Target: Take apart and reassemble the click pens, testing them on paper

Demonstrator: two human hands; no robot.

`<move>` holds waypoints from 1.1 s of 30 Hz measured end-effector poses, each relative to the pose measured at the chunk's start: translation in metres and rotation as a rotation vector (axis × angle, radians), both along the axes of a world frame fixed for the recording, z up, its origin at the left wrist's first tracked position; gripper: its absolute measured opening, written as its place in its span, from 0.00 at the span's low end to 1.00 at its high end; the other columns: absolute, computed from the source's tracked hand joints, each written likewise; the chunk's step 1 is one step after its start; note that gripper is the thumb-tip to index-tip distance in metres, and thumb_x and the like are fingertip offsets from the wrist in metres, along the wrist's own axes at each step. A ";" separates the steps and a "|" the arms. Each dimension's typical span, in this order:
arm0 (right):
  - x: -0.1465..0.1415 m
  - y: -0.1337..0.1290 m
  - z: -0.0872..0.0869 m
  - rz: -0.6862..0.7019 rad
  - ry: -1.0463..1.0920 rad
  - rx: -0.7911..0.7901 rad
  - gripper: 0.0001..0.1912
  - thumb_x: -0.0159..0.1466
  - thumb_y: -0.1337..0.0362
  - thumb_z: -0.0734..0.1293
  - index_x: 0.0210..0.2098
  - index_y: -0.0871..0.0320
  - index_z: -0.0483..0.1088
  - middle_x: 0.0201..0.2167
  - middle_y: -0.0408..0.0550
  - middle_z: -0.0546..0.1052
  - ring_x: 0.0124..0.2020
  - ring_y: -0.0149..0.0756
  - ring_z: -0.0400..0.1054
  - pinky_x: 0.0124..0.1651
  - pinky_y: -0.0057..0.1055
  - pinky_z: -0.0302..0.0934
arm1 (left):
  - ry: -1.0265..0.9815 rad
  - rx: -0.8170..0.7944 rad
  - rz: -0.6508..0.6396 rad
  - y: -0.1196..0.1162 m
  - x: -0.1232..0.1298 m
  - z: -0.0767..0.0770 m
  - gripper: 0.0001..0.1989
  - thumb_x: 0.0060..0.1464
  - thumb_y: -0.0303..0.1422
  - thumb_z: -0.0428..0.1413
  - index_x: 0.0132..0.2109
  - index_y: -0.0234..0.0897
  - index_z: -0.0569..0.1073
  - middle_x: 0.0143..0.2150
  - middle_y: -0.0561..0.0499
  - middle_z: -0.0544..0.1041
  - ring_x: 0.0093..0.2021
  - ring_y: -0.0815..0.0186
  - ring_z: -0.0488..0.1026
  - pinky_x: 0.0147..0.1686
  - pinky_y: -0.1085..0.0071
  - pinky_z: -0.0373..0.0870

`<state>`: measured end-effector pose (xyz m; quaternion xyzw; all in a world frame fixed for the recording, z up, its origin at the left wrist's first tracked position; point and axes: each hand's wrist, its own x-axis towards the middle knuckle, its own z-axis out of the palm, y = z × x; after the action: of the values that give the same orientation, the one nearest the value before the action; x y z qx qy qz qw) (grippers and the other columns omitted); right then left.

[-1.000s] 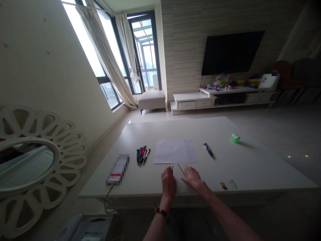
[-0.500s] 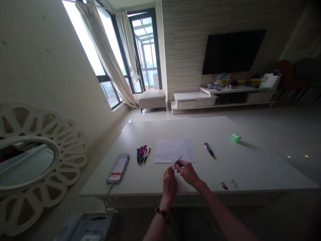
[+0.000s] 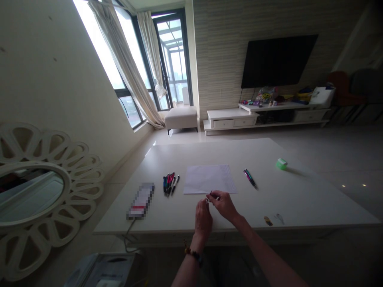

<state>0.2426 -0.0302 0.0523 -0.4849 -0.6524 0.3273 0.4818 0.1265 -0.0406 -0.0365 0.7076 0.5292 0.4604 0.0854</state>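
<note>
My left hand [image 3: 204, 217] is closed in a pinch just past the table's near edge, with a bead bracelet on its wrist. A small pale piece shows at its fingertips, too small to name. My right hand [image 3: 222, 203] is closed beside it, fingertips nearly meeting the left's. It pinches a thin dark stick [image 3: 211, 192], mostly hidden by the fingers; its exact kind cannot be made out. Directly beyond both hands lies a white sheet of paper [image 3: 206, 179] with faint print along its right side.
Several pens [image 3: 170, 183] lie left of the paper, and a few more pens [image 3: 249, 178] lie right. A blurred-out phone [image 3: 141, 201] with a cable is at left. At right are a green-and-white container [image 3: 281, 164], a small brown piece [image 3: 268, 221] and a clear item [image 3: 279, 218].
The dark stick pointed up and away from my right fingertips before; now only a short tip shows. Both hands stay in nearly the same place.
</note>
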 end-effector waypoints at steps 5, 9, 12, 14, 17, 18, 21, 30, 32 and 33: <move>0.000 -0.006 -0.009 -0.016 -0.006 -0.014 0.17 0.59 0.54 0.63 0.25 0.60 0.74 0.21 0.46 0.75 0.23 0.32 0.66 0.26 0.25 0.58 | -0.022 -0.026 -0.013 -0.004 0.000 0.007 0.10 0.60 0.29 0.41 0.47 0.38 0.63 0.38 0.47 0.71 0.40 0.64 0.69 0.39 0.63 0.68; -0.001 -0.013 -0.012 -0.053 -0.009 0.003 0.17 0.59 0.52 0.62 0.25 0.58 0.74 0.23 0.47 0.75 0.25 0.33 0.67 0.27 0.26 0.60 | -0.001 -0.046 -0.012 -0.007 0.001 0.014 0.10 0.60 0.30 0.41 0.44 0.38 0.65 0.36 0.48 0.71 0.39 0.64 0.69 0.40 0.63 0.68; -0.001 -0.017 -0.014 -0.095 -0.014 0.038 0.18 0.60 0.52 0.62 0.24 0.57 0.73 0.24 0.47 0.74 0.25 0.33 0.66 0.28 0.27 0.60 | 0.017 -0.039 -0.029 -0.007 0.001 0.016 0.11 0.60 0.30 0.40 0.44 0.38 0.66 0.36 0.48 0.71 0.39 0.64 0.69 0.40 0.62 0.67; -0.001 -0.019 -0.015 -0.120 -0.010 0.056 0.18 0.60 0.52 0.61 0.25 0.57 0.73 0.24 0.47 0.74 0.25 0.33 0.66 0.29 0.27 0.60 | 0.027 -0.026 -0.034 -0.007 0.001 0.015 0.11 0.60 0.30 0.40 0.43 0.38 0.66 0.37 0.47 0.71 0.38 0.64 0.69 0.40 0.62 0.67; -0.002 -0.021 -0.019 -0.127 -0.017 0.055 0.17 0.60 0.52 0.61 0.25 0.57 0.73 0.23 0.47 0.73 0.25 0.33 0.65 0.28 0.27 0.59 | 0.036 -0.009 0.001 -0.006 0.001 0.011 0.10 0.60 0.29 0.40 0.42 0.37 0.66 0.36 0.47 0.71 0.37 0.64 0.68 0.39 0.63 0.67; -0.003 -0.021 -0.019 -0.120 -0.021 0.050 0.17 0.60 0.53 0.62 0.24 0.57 0.73 0.23 0.47 0.73 0.24 0.33 0.65 0.28 0.27 0.59 | 0.044 -0.003 0.012 -0.005 0.001 0.009 0.11 0.60 0.29 0.40 0.41 0.37 0.66 0.35 0.47 0.71 0.37 0.64 0.68 0.39 0.63 0.67; -0.005 -0.020 -0.022 -0.070 -0.023 0.028 0.16 0.60 0.54 0.62 0.24 0.57 0.74 0.22 0.46 0.73 0.24 0.33 0.65 0.28 0.27 0.59 | 0.085 0.024 0.021 -0.004 0.000 0.005 0.11 0.60 0.28 0.39 0.41 0.36 0.66 0.35 0.47 0.71 0.37 0.64 0.67 0.39 0.63 0.67; 0.074 0.002 -0.044 -0.284 -0.161 -0.117 0.14 0.57 0.62 0.63 0.39 0.59 0.74 0.35 0.52 0.76 0.28 0.35 0.68 0.38 0.32 0.63 | 0.072 0.011 0.059 -0.004 0.001 0.007 0.10 0.60 0.31 0.41 0.39 0.37 0.66 0.33 0.48 0.69 0.35 0.65 0.67 0.37 0.66 0.66; 0.094 0.005 -0.050 -0.219 -0.267 -0.182 0.15 0.56 0.64 0.62 0.41 0.57 0.74 0.34 0.50 0.75 0.29 0.34 0.68 0.40 0.31 0.62 | 0.079 0.005 0.050 -0.004 0.001 0.007 0.09 0.60 0.31 0.41 0.40 0.38 0.66 0.34 0.48 0.70 0.36 0.64 0.67 0.37 0.65 0.66; 0.100 0.006 -0.052 -0.167 -0.313 -0.202 0.16 0.56 0.66 0.62 0.43 0.56 0.74 0.34 0.49 0.75 0.31 0.34 0.68 0.41 0.30 0.61 | 0.083 0.005 0.052 -0.004 0.001 0.007 0.09 0.60 0.31 0.41 0.40 0.38 0.66 0.34 0.48 0.70 0.36 0.64 0.67 0.37 0.65 0.66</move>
<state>0.3429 -0.0245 0.0001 -0.6280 -0.6406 0.2707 0.3491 0.1270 -0.0449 -0.0299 0.7123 0.5495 0.4339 0.0496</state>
